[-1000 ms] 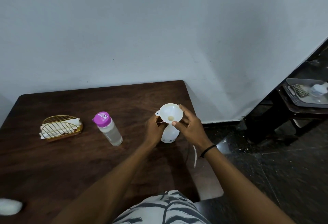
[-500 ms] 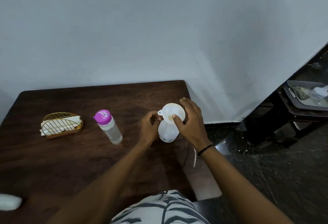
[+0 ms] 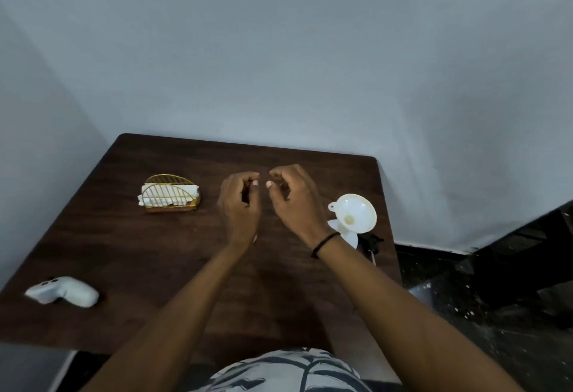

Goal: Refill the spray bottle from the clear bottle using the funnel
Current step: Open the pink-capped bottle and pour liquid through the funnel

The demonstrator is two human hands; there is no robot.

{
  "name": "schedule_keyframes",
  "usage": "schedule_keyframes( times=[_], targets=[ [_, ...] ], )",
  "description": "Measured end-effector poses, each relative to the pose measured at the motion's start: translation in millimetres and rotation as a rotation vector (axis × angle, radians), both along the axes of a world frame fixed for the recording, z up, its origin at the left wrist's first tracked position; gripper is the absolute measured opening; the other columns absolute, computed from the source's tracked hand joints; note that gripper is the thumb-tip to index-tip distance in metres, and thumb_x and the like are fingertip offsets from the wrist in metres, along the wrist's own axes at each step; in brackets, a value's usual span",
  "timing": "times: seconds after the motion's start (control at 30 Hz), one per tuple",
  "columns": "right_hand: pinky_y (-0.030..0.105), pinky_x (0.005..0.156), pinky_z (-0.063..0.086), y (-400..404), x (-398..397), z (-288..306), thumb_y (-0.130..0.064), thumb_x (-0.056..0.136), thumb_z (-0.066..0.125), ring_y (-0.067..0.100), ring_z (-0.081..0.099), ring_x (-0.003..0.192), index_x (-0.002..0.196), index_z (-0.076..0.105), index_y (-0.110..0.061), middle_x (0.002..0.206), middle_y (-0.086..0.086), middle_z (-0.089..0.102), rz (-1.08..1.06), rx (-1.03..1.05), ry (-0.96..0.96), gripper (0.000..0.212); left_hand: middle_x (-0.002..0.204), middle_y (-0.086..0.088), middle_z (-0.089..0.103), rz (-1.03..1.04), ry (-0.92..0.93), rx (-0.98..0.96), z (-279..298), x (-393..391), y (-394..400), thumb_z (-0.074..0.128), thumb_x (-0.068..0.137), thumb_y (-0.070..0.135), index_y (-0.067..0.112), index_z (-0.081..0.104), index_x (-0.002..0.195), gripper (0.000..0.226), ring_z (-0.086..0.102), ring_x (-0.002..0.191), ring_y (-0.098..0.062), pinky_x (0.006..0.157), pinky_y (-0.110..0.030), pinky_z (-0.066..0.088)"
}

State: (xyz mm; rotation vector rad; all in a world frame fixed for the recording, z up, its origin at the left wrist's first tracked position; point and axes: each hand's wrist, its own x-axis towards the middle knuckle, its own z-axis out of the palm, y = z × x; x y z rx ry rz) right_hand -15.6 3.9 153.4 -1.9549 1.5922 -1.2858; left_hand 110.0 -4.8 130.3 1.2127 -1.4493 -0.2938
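Observation:
The white funnel (image 3: 353, 212) sits in the neck of the white spray bottle (image 3: 348, 236), which stands near the table's right edge with no hand on it. The bottle's black spray head (image 3: 371, 242) lies on the table just to its right. My left hand (image 3: 240, 205) is at the table's middle, its fingers curled round the clear bottle (image 3: 255, 238). Only a pale sliver of that bottle shows below the hand, and its pink cap is hidden. My right hand (image 3: 294, 199) hovers right beside it with loosely curved fingers, holding nothing.
A gold wire napkin holder (image 3: 170, 195) stands left of my hands on the dark wooden table (image 3: 139, 252). A white device (image 3: 63, 291) lies near the front left edge. The wall is close behind the table, and dark floor lies to the right.
Both hands left the funnel and spray bottle and moved left to the clear bottle. The funnel stays seated in the spray bottle's neck. My view swung left.

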Motion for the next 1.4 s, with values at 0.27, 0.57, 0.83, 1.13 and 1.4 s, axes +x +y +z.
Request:
schedule_keyframes(
  times=[0.27,0.57,0.83,1.13,1.4],
  targets=[
    [0.034,0.092,0.052,-20,37,-10,-0.02,0.098,0.055,0.017,0.054,0.108,0.12,0.063,-0.013,0.119,0.003,0.054,0.218,0.218,0.189,0.025,0.109,-0.01,0.063,0.058,-0.053,0.092,-24,41,7,0.055,0.085,0.023,0.005,0.063,0.109,0.031,0.054,0.104,-0.022,0.09,-0.016,0.037],
    [0.032,0.076,0.053,-28,55,-10,-0.047,0.085,0.07,0.017,0.051,0.098,0.109,0.051,-0.022,0.111,0.001,0.052,0.159,0.194,0.454,0.039,0.13,-0.009,0.059,-0.119,0.04,0.513,-55,42,5,0.072,0.076,0.041,0.014,0.045,0.138,0.074,0.056,0.12,-0.025,0.096,-0.042,0.051],
    [0.032,0.076,0.05,-35,55,-6,-0.031,0.084,0.073,0.019,0.049,0.095,0.106,0.048,-0.021,0.11,0.005,0.052,0.236,0.24,0.43,0.034,0.116,-0.004,0.066,-0.096,0.067,0.516,-59,43,0,0.075,0.079,0.034,0.019,0.052,0.128,0.056,0.063,0.105,-0.021,0.088,-0.048,0.055],
    [0.04,0.098,0.051,-37,39,13,-0.025,0.082,0.073,0.025,0.048,0.122,0.141,0.036,-0.019,0.137,0.009,0.048,0.448,0.435,0.402,0.069,0.115,0.001,0.067,-0.14,0.051,0.491,-59,44,-1,0.072,0.084,0.027,0.02,0.056,0.125,0.045,0.063,0.106,-0.015,0.087,-0.044,0.056],
    [0.04,0.088,0.048,-36,55,12,-0.039,0.088,0.062,0.029,0.055,0.108,0.126,0.053,-0.018,0.123,0.007,0.052,0.284,0.346,0.729,0.044,0.116,-0.002,0.067,-0.114,0.023,0.505,-64,44,0,0.075,0.08,0.021,0.017,0.057,0.124,0.048,0.063,0.106,-0.016,0.085,-0.038,0.056]
  ],
)
